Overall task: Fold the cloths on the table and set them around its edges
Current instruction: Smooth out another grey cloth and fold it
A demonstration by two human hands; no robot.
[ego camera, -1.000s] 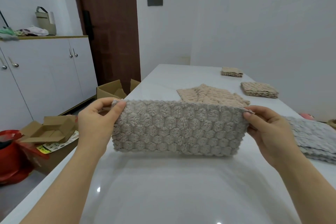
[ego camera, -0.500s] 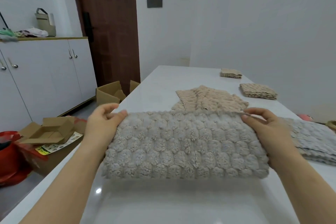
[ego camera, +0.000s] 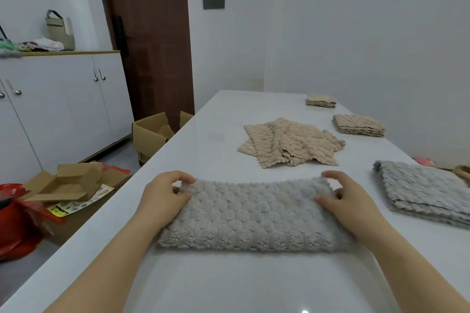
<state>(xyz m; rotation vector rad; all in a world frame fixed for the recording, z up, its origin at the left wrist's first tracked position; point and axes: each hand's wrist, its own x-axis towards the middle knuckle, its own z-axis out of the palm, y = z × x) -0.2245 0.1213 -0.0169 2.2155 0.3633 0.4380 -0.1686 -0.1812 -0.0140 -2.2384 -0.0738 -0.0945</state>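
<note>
I see a folded gray cloth (ego camera: 249, 216) lying flat on the white desk (ego camera: 229, 284), near its front edge. The left hand (ego camera: 165, 198) pinches its far left corner with curled fingers; the right hand (ego camera: 348, 202) pinches the far right corner likewise.

Grey bobbled cloth (ego camera: 250, 216); white table (ego camera: 229, 284).

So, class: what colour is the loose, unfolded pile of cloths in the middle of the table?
Beige pile of cloths, seen in the head view.
</note>
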